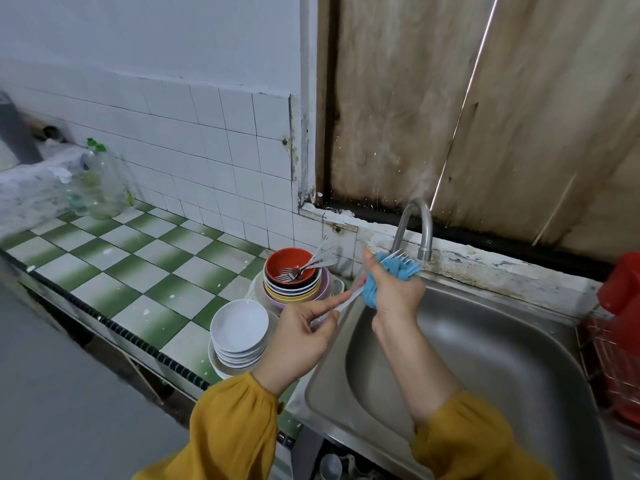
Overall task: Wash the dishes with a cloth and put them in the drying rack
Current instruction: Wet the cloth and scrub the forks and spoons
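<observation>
Fingers (327, 303) of the left hand (298, 337) pinch the handle of a fork (346, 301). I see the right hand (394, 292) clenched round a blue cloth (372, 294) wrapped on the fork, whose tines stick out just left of the faucet (420, 223), over the sink's (485, 358) far-left corner. On the checkered counter (138, 265) to the left stand stacked bowls (294, 289) holding more forks (304, 268), with white saucers (239, 327) nearer. The red drying rack (609, 358) sits far right.
</observation>
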`<state>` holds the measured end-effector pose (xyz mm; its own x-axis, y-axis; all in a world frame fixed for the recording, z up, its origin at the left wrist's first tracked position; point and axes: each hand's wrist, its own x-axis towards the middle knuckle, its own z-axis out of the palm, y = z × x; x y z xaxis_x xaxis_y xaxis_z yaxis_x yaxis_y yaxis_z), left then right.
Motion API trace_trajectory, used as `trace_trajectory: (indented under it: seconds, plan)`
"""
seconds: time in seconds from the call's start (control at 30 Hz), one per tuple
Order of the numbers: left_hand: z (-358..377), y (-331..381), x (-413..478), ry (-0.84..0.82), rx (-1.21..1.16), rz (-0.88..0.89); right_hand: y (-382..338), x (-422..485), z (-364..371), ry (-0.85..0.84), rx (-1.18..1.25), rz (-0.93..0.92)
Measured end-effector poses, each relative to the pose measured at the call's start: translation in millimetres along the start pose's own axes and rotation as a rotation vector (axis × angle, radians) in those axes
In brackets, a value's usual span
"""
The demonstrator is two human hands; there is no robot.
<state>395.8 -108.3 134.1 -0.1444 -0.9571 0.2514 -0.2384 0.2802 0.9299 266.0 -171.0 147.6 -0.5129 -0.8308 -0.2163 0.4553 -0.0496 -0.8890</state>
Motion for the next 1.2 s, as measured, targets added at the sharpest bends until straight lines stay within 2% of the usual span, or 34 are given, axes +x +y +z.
trace_trajectory:
  seconds: [0.2, 0.3, 0.37, 0.5, 0.57, 0.63, 0.83, 1.03, 1.2]
  plan:
    - [-9, -8, -6, 0.01, 0.087, 0.005, -23, 15, -1, 0.053, -0.119, -0.213]
    - [-15, -16, -10, 0.042, 0.096, -0.018, -35, 24, -10, 0.032, -0.078, -0.15]
    - [-19, -24, -12, 0.086, 0.09, -0.049, -41, 26, -19, -0.089, 0.024, -0.01]
    - [-18, -29, -8, 0.139, 0.047, -0.067, -34, 10, -30, -0.436, 0.199, 0.243]
    - [-12, -24, -6, 0.116, 0.031, -0.034, -17, -6, -26, -0.583, 0.141, 0.229]
    - [-7, -19, -5, 0.101, -0.002, -0.01, -6, -14, -20, -0.628, 0.027, 0.137]
    - [-8, -24, -12, 0.077, -0.032, -0.016, -14, -6, -4, -0.388, -0.178, -0.018]
    - [-13, -25, -6, 0.059, 0.018, -0.029, -28, 2, 2, -0.416, -0.294, -0.189]
    - [-26, -13, 2, 0.047, 0.043, -0.015, -34, 12, 10, -0.359, -0.303, -0.316]
